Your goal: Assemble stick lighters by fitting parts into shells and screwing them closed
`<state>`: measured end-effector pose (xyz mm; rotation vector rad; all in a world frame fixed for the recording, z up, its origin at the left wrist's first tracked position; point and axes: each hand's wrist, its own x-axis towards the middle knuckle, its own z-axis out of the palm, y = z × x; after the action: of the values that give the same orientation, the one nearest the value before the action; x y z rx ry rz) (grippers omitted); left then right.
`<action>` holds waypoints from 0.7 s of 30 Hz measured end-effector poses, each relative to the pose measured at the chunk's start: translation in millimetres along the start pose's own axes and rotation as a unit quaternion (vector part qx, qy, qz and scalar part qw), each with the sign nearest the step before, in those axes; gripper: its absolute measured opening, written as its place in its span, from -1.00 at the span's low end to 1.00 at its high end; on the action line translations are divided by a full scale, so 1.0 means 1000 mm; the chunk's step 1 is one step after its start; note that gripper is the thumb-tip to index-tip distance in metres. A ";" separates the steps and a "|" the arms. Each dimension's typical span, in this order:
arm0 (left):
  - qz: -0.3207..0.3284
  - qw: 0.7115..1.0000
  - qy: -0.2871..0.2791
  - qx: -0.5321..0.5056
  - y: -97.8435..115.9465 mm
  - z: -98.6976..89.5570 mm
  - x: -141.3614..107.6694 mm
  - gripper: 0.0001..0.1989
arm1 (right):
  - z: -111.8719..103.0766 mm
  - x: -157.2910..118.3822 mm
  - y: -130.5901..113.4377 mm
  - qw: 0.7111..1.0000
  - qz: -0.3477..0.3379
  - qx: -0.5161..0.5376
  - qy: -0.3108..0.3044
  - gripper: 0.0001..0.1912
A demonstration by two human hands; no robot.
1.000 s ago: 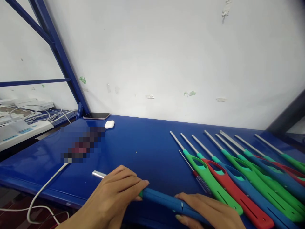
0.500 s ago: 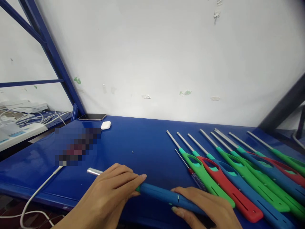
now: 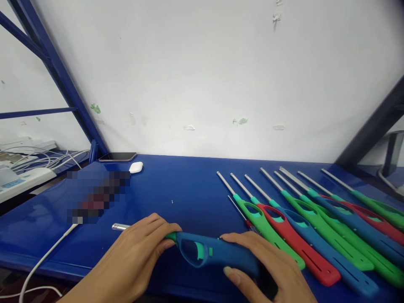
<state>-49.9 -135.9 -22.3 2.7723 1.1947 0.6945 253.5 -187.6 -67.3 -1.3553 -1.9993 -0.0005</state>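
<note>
A blue long-necked gas lighter [image 3: 217,248] lies across both my hands, just above the front of the blue table. My left hand [image 3: 142,252] is wrapped round its neck, with the metal tip poking out to the left. At the handle's other end, my right hand [image 3: 265,265] grips it between thumb and fingers, hiding that end. The lighter's trigger opening and green trigger face me. Close to my right hand lies a screwdriver [image 3: 240,210] with a thin shaft and dark red handle, partly covered. A tiny screw-like piece [image 3: 172,201] rests beyond my left hand.
Several green, red and blue lighters [image 3: 293,235] lie in a slanted row at the right. At the back left are a phone [image 3: 118,157] and a white earbud case [image 3: 136,167]. A blurred object with a white cable [image 3: 47,252] sits at the left. A wall stands behind.
The lighter has turned about its length, from its narrow edge to its broad side with the trigger opening. Both hands keep their hold. The view has shifted slightly.
</note>
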 end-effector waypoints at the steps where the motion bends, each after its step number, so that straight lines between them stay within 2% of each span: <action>1: -0.011 1.000 -0.020 -0.009 -0.002 -0.001 0.001 -0.71 | 0.001 0.001 0.000 1.000 -0.002 0.008 -0.009 -0.63; 4: -0.033 0.997 -0.068 -0.029 -0.008 -0.004 0.001 -0.65 | 0.007 0.003 -0.002 0.999 -0.014 0.028 -0.018 -0.68; 8: -0.027 0.996 -0.089 -0.018 -0.012 -0.003 -0.001 -0.62 | 0.015 0.004 0.000 0.999 -0.042 0.003 -0.001 -0.67; 11: -0.011 0.997 -0.077 0.012 -0.010 0.001 -0.003 -0.64 | 0.016 0.004 0.003 0.998 -0.064 -0.015 0.004 -0.67; 14: -0.012 0.997 -0.039 0.058 -0.013 0.006 0.000 -0.64 | 0.016 0.005 0.005 0.997 -0.074 -0.034 -0.007 -0.67; 17: -0.034 0.995 -0.017 0.095 -0.028 0.010 0.010 -0.59 | 0.016 0.005 0.004 0.996 -0.071 -0.053 -0.017 -0.67; 21: -0.046 0.991 -0.043 0.119 -0.056 0.012 0.033 -0.61 | 0.017 0.002 0.003 0.995 -0.069 -0.073 -0.021 -0.61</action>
<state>-62.9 -72.3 -32.2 2.8743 1.4666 0.4466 246.7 -178.1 -79.6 -1.3122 -2.1608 -0.1871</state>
